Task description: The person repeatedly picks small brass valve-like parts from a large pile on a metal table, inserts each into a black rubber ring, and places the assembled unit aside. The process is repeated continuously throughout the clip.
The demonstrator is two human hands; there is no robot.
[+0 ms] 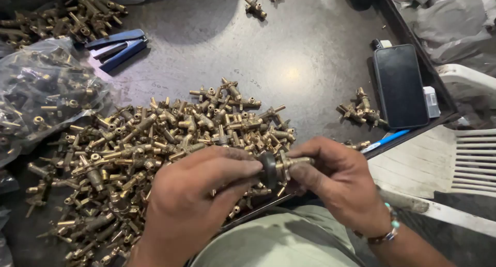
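Clear bag of brass parts [36,91] left of big brass fitting heap [155,153]. Left hand [191,205] pinches black knob [268,169] at heap's near edge; right hand [341,184] grips brass fitting [294,162], knob half-seated. Small cluster [359,109] right of heap looks finished; most of heap left, by my judgement.

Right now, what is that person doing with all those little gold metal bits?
A person sits at a dark table. Their left hand pinches a black round knob, and their right hand holds a small brass fitting that meets the knob. A big pile of the same brass fittings lies just behind the hands. A plastic bag of more fittings, blue pliers and a black phone also lie on the table.
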